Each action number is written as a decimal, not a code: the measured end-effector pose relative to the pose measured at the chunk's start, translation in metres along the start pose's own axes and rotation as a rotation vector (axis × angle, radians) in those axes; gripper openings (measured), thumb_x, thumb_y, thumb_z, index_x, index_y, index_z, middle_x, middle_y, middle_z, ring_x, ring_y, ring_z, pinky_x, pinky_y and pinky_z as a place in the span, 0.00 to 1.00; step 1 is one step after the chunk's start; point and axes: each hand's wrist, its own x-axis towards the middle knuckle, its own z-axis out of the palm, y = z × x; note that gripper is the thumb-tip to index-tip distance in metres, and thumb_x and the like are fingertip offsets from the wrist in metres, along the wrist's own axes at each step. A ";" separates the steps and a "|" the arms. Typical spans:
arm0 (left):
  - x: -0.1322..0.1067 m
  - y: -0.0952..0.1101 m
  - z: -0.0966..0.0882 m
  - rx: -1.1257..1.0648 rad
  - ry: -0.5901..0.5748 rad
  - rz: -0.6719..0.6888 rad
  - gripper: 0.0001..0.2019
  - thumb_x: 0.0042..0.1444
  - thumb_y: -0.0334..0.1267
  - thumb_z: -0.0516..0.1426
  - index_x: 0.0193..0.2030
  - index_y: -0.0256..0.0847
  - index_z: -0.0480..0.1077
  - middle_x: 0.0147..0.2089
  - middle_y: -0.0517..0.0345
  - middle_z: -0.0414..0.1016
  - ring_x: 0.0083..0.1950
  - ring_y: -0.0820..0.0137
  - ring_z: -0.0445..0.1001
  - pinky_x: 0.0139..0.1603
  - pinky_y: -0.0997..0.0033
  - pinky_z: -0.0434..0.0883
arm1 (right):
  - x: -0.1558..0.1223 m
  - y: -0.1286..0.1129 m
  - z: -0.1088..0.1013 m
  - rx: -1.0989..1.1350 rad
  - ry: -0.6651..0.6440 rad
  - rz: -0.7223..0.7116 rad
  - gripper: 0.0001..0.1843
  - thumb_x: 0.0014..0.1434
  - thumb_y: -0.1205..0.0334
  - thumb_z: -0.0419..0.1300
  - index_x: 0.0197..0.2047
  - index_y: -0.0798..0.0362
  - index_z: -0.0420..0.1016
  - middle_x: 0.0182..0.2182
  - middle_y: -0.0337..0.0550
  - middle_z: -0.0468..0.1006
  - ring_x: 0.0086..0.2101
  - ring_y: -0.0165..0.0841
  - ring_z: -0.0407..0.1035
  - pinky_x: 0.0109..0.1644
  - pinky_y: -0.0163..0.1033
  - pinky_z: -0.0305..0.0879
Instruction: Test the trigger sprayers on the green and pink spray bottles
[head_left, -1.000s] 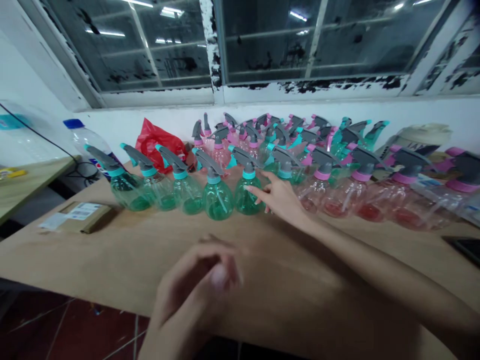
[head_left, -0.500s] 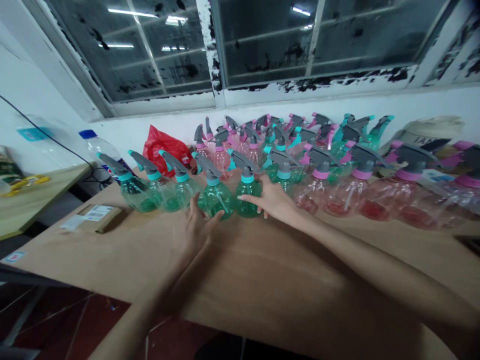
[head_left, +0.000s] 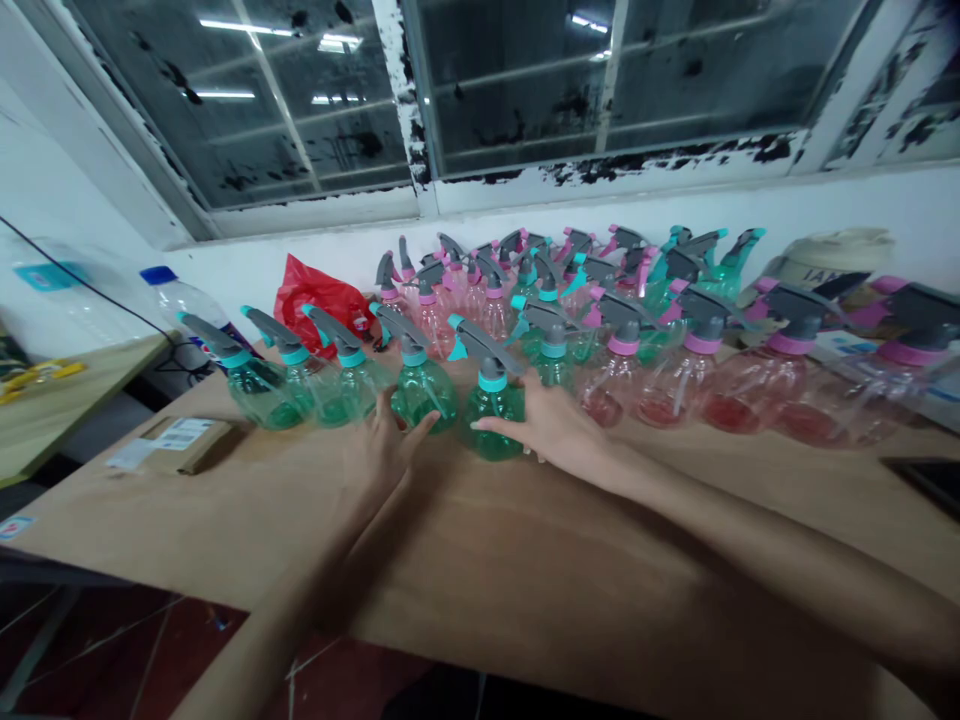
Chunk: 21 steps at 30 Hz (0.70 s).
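My right hand (head_left: pixel 566 425) grips a green spray bottle (head_left: pixel 493 400) from its right side, the thumb across the front. This bottle stands slightly nearer to me than its neighbours. My left hand (head_left: pixel 382 440) is open, thumb and fingers spread at the lower left of another green spray bottle (head_left: pixel 426 388); whether it touches cannot be made out. Left of that hand stand several more green bottles with grey and turquoise trigger heads, such as this spray bottle (head_left: pixel 360 380). To the right, a pink spray bottle (head_left: pixel 679 380) belongs to a row with pink collars.
More pink and green sprayers crowd the back by the wall. A red plastic bag (head_left: pixel 319 310) and a blue-capped bottle (head_left: pixel 180 300) stand at the back left. A flat cardboard package (head_left: pixel 184 445) lies on the wooden table (head_left: pixel 480 560). A dark flat object (head_left: pixel 926 480) is at the right.
The green spray bottle in my right hand has come towards me, out of line with the others. My left hand has shifted slightly away from me. The view has turned a little.
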 end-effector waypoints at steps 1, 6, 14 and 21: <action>0.000 0.000 0.000 -0.002 -0.002 0.002 0.31 0.54 0.57 0.58 0.58 0.40 0.58 0.28 0.61 0.70 0.32 0.61 0.75 0.33 0.67 0.68 | -0.004 0.001 -0.001 -0.028 0.009 -0.005 0.48 0.47 0.30 0.56 0.55 0.67 0.64 0.17 0.46 0.74 0.20 0.44 0.69 0.19 0.40 0.54; -0.005 0.006 -0.006 -0.011 -0.015 0.011 0.32 0.56 0.55 0.57 0.61 0.39 0.54 0.30 0.60 0.70 0.36 0.59 0.76 0.35 0.65 0.69 | -0.026 0.010 -0.012 -0.161 0.029 -0.050 0.44 0.50 0.30 0.53 0.51 0.63 0.67 0.21 0.50 0.77 0.22 0.44 0.70 0.21 0.40 0.53; -0.047 0.066 -0.029 0.005 -0.146 0.044 0.29 0.58 0.57 0.54 0.60 0.42 0.59 0.41 0.51 0.72 0.39 0.57 0.75 0.39 0.59 0.70 | -0.054 0.023 -0.031 -0.232 0.047 -0.060 0.39 0.52 0.33 0.54 0.50 0.61 0.69 0.25 0.53 0.78 0.26 0.46 0.72 0.25 0.43 0.60; -0.070 0.118 -0.025 -0.354 -0.539 0.381 0.44 0.49 0.59 0.61 0.67 0.50 0.47 0.64 0.48 0.58 0.65 0.51 0.58 0.61 0.48 0.60 | -0.074 0.038 -0.050 -0.211 0.029 -0.049 0.40 0.53 0.34 0.54 0.56 0.60 0.66 0.32 0.56 0.80 0.34 0.49 0.75 0.31 0.46 0.66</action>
